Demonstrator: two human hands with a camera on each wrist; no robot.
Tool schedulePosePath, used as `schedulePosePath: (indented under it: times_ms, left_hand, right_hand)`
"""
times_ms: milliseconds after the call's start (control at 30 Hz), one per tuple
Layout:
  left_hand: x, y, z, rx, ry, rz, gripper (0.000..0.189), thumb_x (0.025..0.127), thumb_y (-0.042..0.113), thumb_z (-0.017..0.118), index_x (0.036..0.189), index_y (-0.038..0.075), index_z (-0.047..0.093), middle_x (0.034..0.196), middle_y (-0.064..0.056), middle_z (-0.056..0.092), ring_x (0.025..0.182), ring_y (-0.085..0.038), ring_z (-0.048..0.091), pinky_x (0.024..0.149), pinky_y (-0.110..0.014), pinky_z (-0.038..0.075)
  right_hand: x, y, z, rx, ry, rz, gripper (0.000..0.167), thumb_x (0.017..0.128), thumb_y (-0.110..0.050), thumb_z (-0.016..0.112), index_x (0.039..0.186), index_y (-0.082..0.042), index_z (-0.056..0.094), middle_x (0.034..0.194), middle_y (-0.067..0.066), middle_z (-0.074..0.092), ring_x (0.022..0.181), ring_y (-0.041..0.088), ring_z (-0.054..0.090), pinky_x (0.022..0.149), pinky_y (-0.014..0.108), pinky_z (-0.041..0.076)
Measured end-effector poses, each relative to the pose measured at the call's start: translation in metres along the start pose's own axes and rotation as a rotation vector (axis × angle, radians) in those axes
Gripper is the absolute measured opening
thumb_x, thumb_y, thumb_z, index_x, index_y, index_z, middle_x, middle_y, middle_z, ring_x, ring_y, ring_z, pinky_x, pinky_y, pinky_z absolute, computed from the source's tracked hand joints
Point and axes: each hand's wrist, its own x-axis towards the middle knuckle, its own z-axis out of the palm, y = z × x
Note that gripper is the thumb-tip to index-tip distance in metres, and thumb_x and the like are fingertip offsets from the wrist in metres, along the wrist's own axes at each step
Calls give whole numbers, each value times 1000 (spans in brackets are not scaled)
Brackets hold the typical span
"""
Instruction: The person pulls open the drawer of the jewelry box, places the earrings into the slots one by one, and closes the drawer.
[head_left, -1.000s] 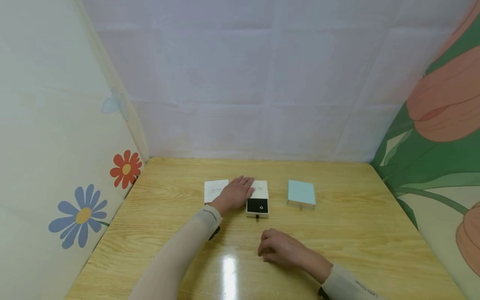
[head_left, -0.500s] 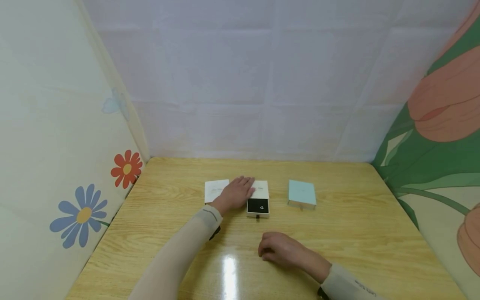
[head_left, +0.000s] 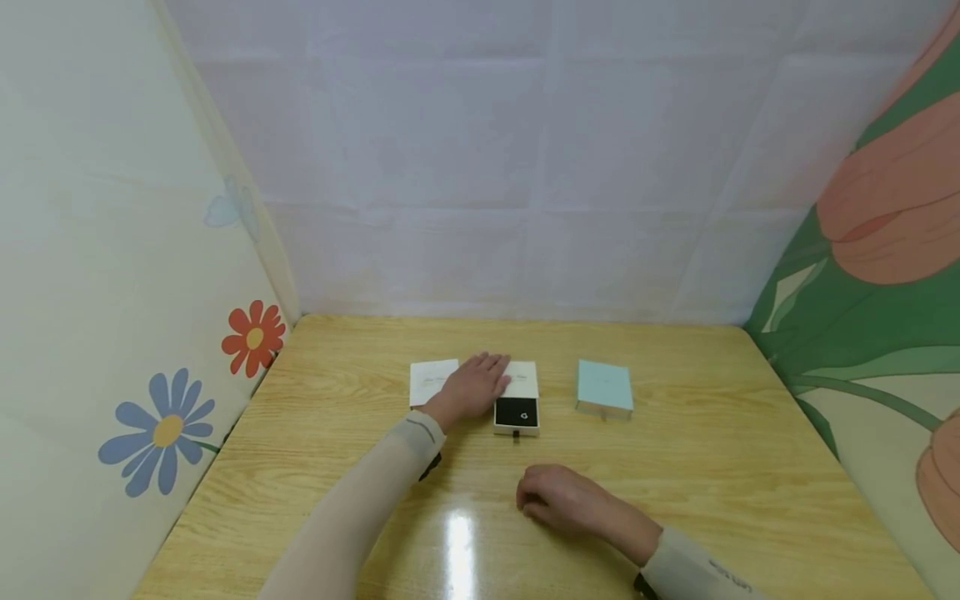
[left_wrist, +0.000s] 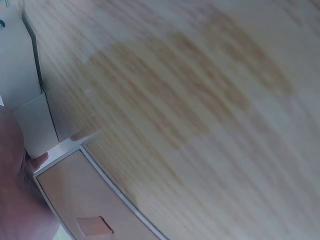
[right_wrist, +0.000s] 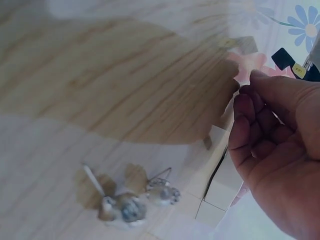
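Note:
My left hand [head_left: 474, 385] lies with its fingers extended across the white box [head_left: 432, 382] at left and the cream box [head_left: 522, 380] beside it. The cream box's drawer [head_left: 516, 430] is pulled out toward me, a small silver piece of jewellery [head_left: 524, 416] on its black lining. In the left wrist view the palm [left_wrist: 20, 200] hides parts of both boxes. My right hand [head_left: 562, 498] is held low in front of the boxes, fingers curled and thumb against the index finger; nothing shows between them. Two silver earrings [right_wrist: 131, 209] with clear stones lie near it in the right wrist view.
A pale teal box [head_left: 604, 387] stands apart on the right, its drawer pushed in. The wooden table [head_left: 360, 483] reaches back to a pale cloth [head_left: 480, 167]. Flower-printed sheets hang at both sides.
My right hand's fingers have curled in slightly, and a small glint at their tips no longer shows in the head view. The left hand and the boxes stay put.

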Motion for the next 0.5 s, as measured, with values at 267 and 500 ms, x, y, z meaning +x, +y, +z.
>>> schedulePosePath:
  times_ms: [267,500]
  left_hand:
    - [1,0,2,16,7,0,62,111,45,12,164,13,13,168,-7,23,155,-28,18,128,-40,13]
    - [0,0,2,31,9,4,62,111,45,12,164,13,13,168,-7,24,155,-28,19,128,-40,13]
  right_hand:
    - [2,-3,-2,1,38,6,12,93,-8,70,88,-19,68,85,-14,62,77,-2,55,71,22,54]
    - [3,-5,-1,18,65,-5,15,91,-3,67,90,-18,69,87,-13,62,78,-1,55,72,22,55]
